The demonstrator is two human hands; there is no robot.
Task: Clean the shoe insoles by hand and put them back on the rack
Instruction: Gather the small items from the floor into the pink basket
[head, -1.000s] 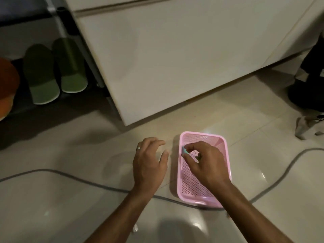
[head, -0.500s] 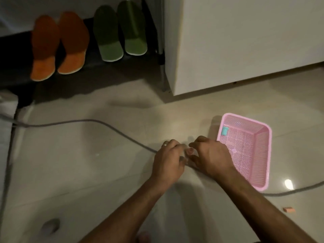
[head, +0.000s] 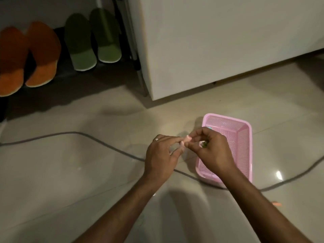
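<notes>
Between both hands (head: 188, 151), pink piece (head: 186, 139)

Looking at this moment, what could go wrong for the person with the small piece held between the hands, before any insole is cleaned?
1. The small pink piece, pinched between the left hand and the right hand, could slip and fall outside the pink basket.
2. The grey cable runs on the floor under the wrists and beneath the basket; an arm could catch it.
3. The light is dim, so a dropped piece may be hard to find.
</notes>
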